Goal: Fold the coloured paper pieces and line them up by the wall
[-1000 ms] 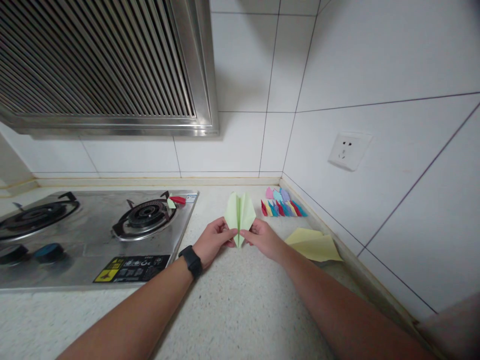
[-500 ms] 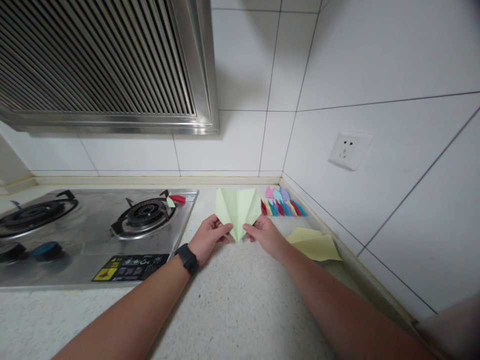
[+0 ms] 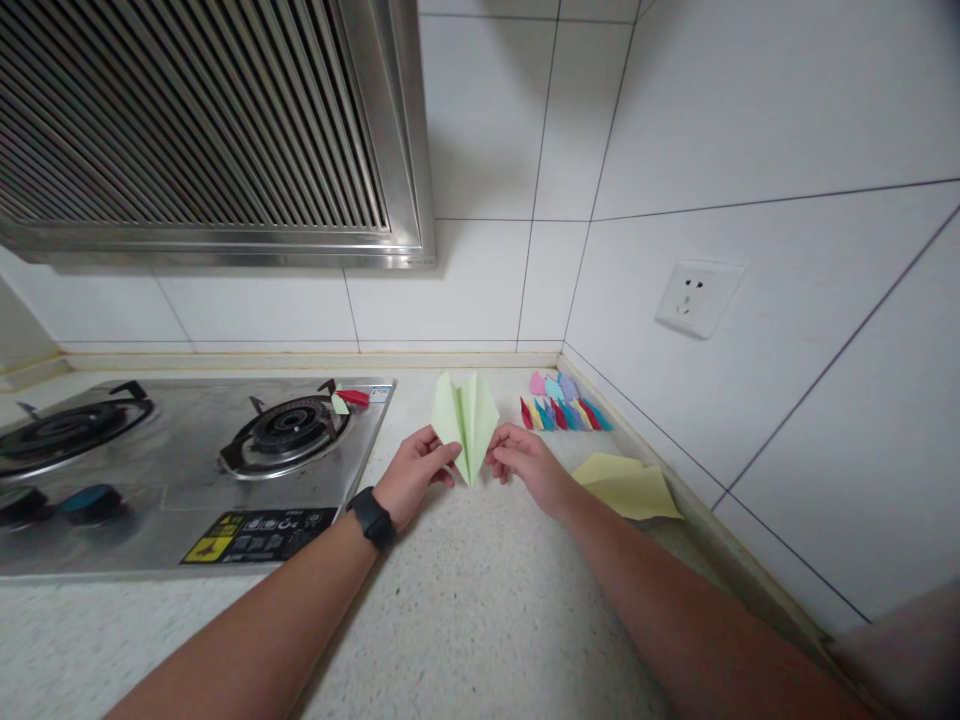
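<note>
A pale green paper plane [image 3: 471, 425] stands partly folded on the counter, its nose pointing toward me and a deep crease down its middle. My left hand [image 3: 420, 465] pinches its left side near the nose, thumb on top. At the right edge, my right hand [image 3: 521, 462] has its fingers curled in against the paper; its thumb is off the upper face, and the fingertips are partly hidden. A black watch [image 3: 373, 518] is on the left wrist.
Yellow paper sheets [image 3: 626, 485] lie right of my right hand. Behind them, several small colourful folded papers [image 3: 566, 413] sit in rows by the wall. A gas stove [image 3: 180, 510] is at left, with red and green folded pieces [image 3: 349, 399] on its corner, under a range hood [image 3: 405, 245].
The paper plane's wings have come closer together and it looks narrower. My right thumb has left the paper's upper face. The left hand stays about where it was.
</note>
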The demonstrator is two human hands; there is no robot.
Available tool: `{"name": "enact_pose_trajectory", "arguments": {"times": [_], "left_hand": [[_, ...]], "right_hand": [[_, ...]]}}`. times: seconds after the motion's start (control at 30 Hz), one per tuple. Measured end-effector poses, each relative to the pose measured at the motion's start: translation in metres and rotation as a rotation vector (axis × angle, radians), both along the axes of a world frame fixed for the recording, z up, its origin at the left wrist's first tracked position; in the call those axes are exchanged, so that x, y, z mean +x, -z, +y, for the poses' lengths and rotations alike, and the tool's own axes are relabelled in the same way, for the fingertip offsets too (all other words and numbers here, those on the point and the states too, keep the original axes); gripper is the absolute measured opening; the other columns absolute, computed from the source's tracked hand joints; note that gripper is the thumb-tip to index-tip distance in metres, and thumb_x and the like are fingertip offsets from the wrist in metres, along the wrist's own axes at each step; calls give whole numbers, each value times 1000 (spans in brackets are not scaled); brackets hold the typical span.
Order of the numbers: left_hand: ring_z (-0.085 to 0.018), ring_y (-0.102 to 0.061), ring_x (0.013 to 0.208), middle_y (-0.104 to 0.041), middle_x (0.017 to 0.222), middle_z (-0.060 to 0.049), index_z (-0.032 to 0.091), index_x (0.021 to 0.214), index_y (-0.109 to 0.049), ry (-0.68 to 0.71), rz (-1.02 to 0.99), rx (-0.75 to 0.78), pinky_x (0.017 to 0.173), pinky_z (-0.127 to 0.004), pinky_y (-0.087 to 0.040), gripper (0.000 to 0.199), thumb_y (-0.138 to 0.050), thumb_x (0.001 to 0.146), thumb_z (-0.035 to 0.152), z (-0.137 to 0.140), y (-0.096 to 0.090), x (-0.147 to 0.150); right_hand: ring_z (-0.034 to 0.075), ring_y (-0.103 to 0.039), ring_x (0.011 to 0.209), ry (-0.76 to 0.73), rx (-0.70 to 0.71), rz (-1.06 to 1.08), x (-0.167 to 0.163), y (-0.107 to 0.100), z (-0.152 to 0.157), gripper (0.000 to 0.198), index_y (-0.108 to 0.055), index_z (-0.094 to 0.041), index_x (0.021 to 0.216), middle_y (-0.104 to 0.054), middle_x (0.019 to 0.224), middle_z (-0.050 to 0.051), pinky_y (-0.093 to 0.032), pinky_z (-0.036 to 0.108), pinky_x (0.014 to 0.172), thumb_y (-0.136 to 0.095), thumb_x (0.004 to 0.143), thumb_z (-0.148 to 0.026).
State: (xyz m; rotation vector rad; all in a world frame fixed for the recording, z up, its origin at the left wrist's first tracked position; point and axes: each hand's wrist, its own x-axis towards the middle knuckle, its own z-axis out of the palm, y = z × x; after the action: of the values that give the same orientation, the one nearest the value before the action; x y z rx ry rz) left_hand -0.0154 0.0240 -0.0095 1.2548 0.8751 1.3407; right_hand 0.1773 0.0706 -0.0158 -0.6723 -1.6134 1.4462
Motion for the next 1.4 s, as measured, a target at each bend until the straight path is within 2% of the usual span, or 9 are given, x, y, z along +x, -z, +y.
{"name": "enact_pose_trajectory", "arguments": {"times": [0.23,0.33,0.47,0.63,0.73,0.97,1.13,1.23,1.4], "left_hand": [[-12,-57,63,-62,82,-5,13,95,-62,63,-86,-50,48,-20,-46,25,-67,82,34,-3,-1,1],[-12,-57,62,-64,88,-8,14,103,-62,108,-140,-78,47,-21,-46,28,-66,83,34,-7,-5,3],[-10,-57,61,-66,89,-9,13,106,-63,162,-221,-114,45,-18,-44,29,-66,83,31,-10,-10,4],[-8,-52,53,-61,74,-3,14,106,-63,236,-282,-205,45,-19,-44,30,-68,80,28,-9,-12,3],[-8,-50,54,-56,72,-1,13,102,-63,252,-283,-229,43,-19,-43,27,-67,80,28,-8,-11,2],[-7,-47,53,-51,73,0,14,97,-63,117,-150,-313,43,-17,-43,22,-65,82,30,-4,-4,-1],[-8,-52,56,-54,78,0,19,112,-59,61,-110,-321,43,-18,-43,35,-65,81,34,-4,-8,0],[-12,-57,63,-55,84,0,27,121,-53,9,-98,-244,43,-18,-43,41,-61,84,43,-4,-10,-1],[-14,-56,72,-56,79,-2,18,89,-60,-152,188,34,48,-18,-45,32,-60,83,50,1,-3,-5]], "right_hand": [[11,-52,62,-91,81,-31,0,-3,-4,26,-62,-20,95,-59,77,-1,-42,23,54,-54,71,-12],[13,-56,73,-90,113,-51,-3,-3,-8,38,-56,-24,111,-59,90,0,-46,23,56,-59,75,-14],[13,-58,78,-80,125,-60,-5,-2,-12,39,-52,-27,115,-57,107,2,-49,24,59,-62,78,-17],[14,-59,85,24,140,-3,-6,-5,-10,56,-43,-33,126,-47,129,4,-54,27,62,-65,77,-19],[14,-59,85,102,147,57,-3,-4,-6,59,-41,-34,126,-47,127,4,-54,26,61,-68,76,-20],[7,-54,57,124,137,122,-3,0,-1,65,-32,-35,131,-55,99,-1,-45,22,48,-66,77,-20],[6,-51,51,162,132,87,-3,0,2,44,-43,-27,116,-54,90,-3,-43,21,44,-64,78,-24],[6,-52,48,220,104,103,-1,-2,6,38,-42,-26,111,-55,91,-4,-44,22,43,-63,79,-27],[8,-58,49,312,20,147,3,-3,11,42,-39,-26,109,-57,93,-3,-52,27,47,-65,77,-33]]}}
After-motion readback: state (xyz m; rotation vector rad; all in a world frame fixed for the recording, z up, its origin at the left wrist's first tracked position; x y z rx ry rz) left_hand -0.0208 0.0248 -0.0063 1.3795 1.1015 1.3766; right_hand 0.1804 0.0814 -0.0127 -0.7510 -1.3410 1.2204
